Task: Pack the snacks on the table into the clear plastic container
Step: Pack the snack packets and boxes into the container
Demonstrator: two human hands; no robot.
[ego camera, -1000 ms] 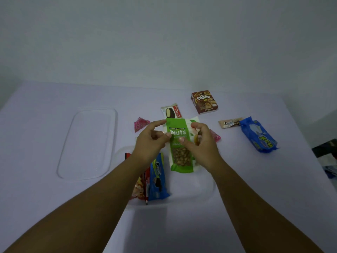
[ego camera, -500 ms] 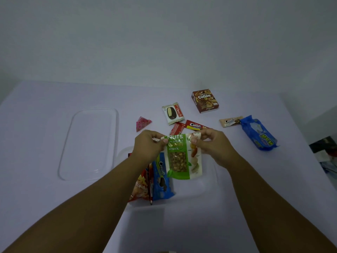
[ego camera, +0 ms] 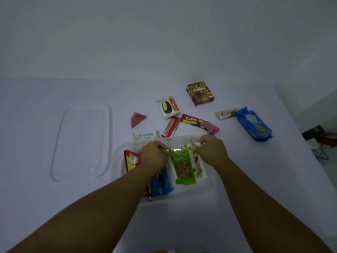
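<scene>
The left hand (ego camera: 154, 154) and right hand (ego camera: 212, 152) each pinch a top corner of the green nut pouch (ego camera: 184, 166), held over the clear plastic container (ego camera: 116, 161). A blue cookie pack (ego camera: 161, 185) and red snack bag (ego camera: 131, 159) stand inside at its left.

The brown box (ego camera: 200, 93) reads "Collon", the white wrapper (ego camera: 168, 107) "Choco Pie", the green pouch (ego camera: 183, 165) "snack".
</scene>
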